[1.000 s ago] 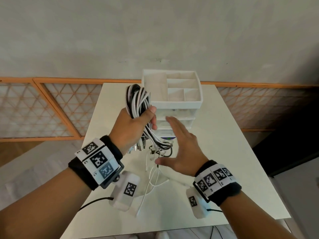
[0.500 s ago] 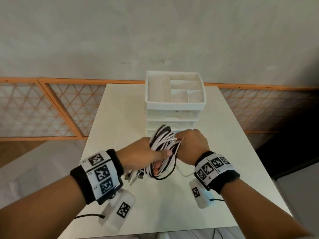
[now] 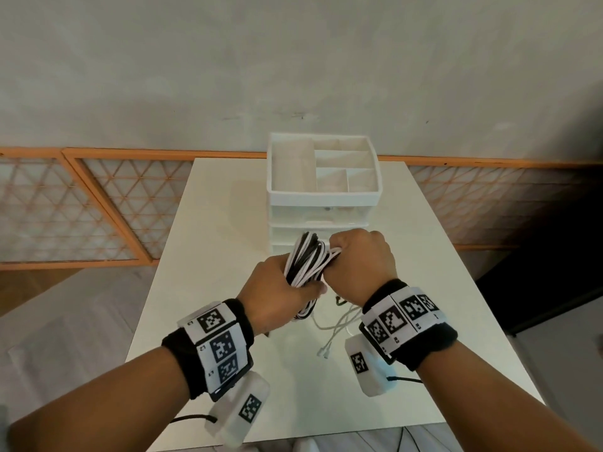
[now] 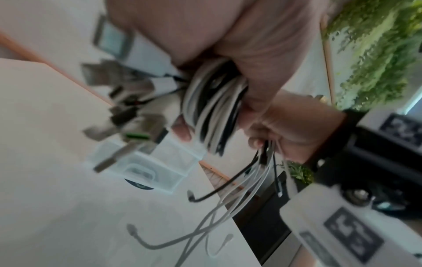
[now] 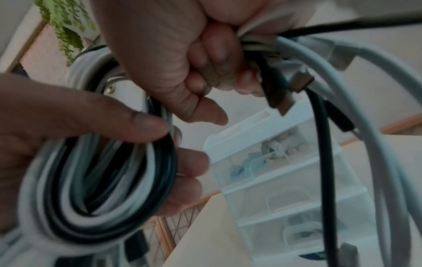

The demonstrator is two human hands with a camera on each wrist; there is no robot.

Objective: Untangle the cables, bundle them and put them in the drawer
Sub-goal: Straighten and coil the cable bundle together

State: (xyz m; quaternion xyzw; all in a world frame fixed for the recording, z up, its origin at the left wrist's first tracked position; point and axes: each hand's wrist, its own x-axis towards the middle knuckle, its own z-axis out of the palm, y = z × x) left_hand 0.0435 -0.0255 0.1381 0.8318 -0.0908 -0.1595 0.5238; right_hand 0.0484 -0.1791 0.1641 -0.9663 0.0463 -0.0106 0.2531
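A coil of black and white cables is held above the table in front of the white drawer unit. My left hand grips the coil's lower part, thumb across the loops. My right hand is curled round the strands that leave the coil at its right side. Loose cable ends with plugs hang below both hands onto the table. In the left wrist view the coil sits in my left fist, with my right hand pinching strands beside it.
The drawer unit has see-through drawers with small items inside and an open compartment tray on top. It stands at the far middle of the white table. An orange lattice rail runs behind the table.
My left hand has brought the coil down from beside the unit's top to in front of its drawers. My right hand, open a second ago, now grips the strands.
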